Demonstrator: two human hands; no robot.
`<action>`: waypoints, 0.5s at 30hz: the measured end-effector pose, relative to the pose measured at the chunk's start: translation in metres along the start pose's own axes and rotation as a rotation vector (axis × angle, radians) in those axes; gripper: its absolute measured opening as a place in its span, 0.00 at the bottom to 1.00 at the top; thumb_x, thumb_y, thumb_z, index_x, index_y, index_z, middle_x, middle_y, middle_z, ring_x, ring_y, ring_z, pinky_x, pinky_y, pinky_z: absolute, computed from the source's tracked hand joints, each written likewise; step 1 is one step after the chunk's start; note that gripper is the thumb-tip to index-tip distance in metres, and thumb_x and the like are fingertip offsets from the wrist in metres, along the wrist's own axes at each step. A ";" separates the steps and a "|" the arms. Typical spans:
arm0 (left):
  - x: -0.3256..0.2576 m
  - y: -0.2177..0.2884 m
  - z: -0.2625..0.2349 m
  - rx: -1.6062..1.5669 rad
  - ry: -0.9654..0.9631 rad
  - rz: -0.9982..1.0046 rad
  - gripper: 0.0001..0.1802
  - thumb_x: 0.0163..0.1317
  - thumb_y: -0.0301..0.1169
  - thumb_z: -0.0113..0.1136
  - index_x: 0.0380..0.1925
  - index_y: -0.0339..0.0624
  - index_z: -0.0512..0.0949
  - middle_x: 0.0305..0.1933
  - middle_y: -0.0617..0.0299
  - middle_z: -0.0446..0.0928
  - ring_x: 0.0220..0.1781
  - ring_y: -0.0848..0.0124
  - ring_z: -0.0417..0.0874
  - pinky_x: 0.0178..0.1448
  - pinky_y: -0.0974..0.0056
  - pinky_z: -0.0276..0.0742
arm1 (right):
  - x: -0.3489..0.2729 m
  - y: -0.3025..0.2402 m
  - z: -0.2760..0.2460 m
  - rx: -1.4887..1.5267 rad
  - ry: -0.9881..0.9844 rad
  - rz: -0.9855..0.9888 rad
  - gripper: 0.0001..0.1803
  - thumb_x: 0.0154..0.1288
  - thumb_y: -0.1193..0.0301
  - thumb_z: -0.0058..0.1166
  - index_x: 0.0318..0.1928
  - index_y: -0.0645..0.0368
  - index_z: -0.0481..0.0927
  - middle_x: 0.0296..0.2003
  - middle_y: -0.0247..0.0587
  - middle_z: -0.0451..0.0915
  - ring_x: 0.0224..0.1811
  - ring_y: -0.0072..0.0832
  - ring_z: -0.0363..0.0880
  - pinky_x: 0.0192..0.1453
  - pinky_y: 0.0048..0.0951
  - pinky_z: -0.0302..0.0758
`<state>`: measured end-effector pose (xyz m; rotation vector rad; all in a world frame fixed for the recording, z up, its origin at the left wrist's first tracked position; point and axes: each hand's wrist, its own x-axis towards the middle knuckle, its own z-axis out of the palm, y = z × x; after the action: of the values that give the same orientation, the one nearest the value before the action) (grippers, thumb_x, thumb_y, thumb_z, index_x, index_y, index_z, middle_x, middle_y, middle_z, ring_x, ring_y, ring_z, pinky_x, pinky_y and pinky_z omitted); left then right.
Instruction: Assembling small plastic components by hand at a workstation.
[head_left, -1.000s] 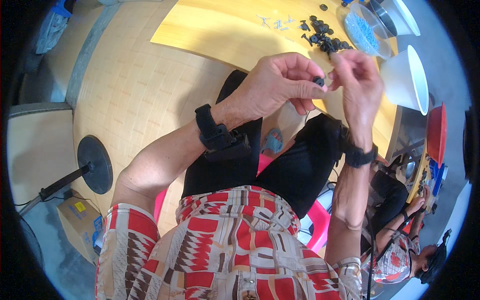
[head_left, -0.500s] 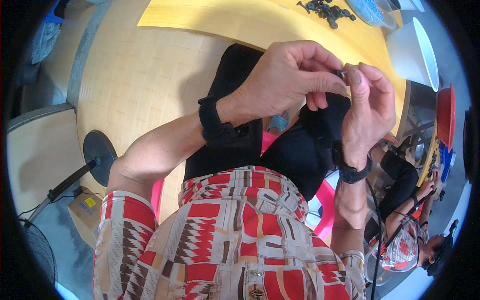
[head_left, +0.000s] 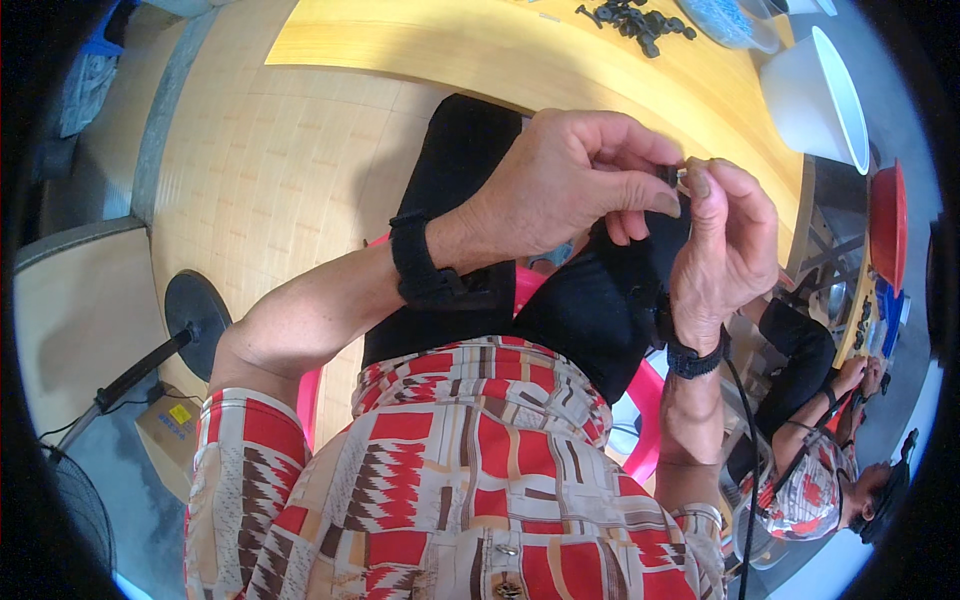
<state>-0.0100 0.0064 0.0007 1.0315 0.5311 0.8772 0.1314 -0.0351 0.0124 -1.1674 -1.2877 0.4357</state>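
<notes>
A small dark part (head_left: 672, 178) is pinched between the fingertips of the left hand (head_left: 565, 185) and the right hand (head_left: 725, 250), which meet above the lap, just short of the near edge of the tabletop (head_left: 480, 50). Both hands are closed on the part: the left thumb and forefinger are pressed together on one side of it, the right thumb and forefinger on the other. The part itself is mostly hidden by the fingers, so its shape cannot be told.

The fitting would best be done with the wrists kept steady and the pressure kept light, so that the part is not flicked out of the pinch. It is probably safer done over the tabletop than over the lap. A heap of similar black pieces (head_left: 635, 18) lies at the far edge of the tabletop, with a white bowl (head_left: 815, 95) to its right.
</notes>
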 end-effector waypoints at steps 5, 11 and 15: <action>-0.001 0.000 0.001 0.008 0.013 -0.007 0.13 0.55 0.23 0.58 0.41 0.33 0.74 0.27 0.58 0.78 0.24 0.76 0.79 0.29 0.74 0.76 | -0.002 -0.004 0.000 -0.007 -0.021 -0.012 0.08 0.53 0.84 0.55 0.35 0.65 0.75 0.32 0.41 0.77 0.33 0.23 0.74 0.38 0.20 0.72; -0.001 0.001 0.003 -0.001 0.006 -0.013 0.12 0.55 0.23 0.58 0.41 0.33 0.74 0.26 0.59 0.78 0.23 0.77 0.78 0.27 0.75 0.76 | 0.000 0.000 -0.003 -0.144 -0.072 -0.207 0.09 0.51 0.85 0.56 0.34 0.65 0.76 0.30 0.41 0.77 0.34 0.26 0.75 0.40 0.24 0.72; 0.002 -0.003 -0.002 0.000 -0.002 0.002 0.12 0.55 0.24 0.58 0.40 0.34 0.75 0.24 0.61 0.77 0.23 0.77 0.78 0.27 0.75 0.75 | 0.000 0.003 -0.007 -0.146 -0.103 -0.180 0.09 0.52 0.82 0.56 0.37 0.65 0.77 0.30 0.42 0.78 0.34 0.28 0.75 0.40 0.25 0.72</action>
<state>-0.0090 0.0081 -0.0029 1.0329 0.5280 0.8778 0.1389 -0.0366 0.0112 -1.1501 -1.5209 0.2759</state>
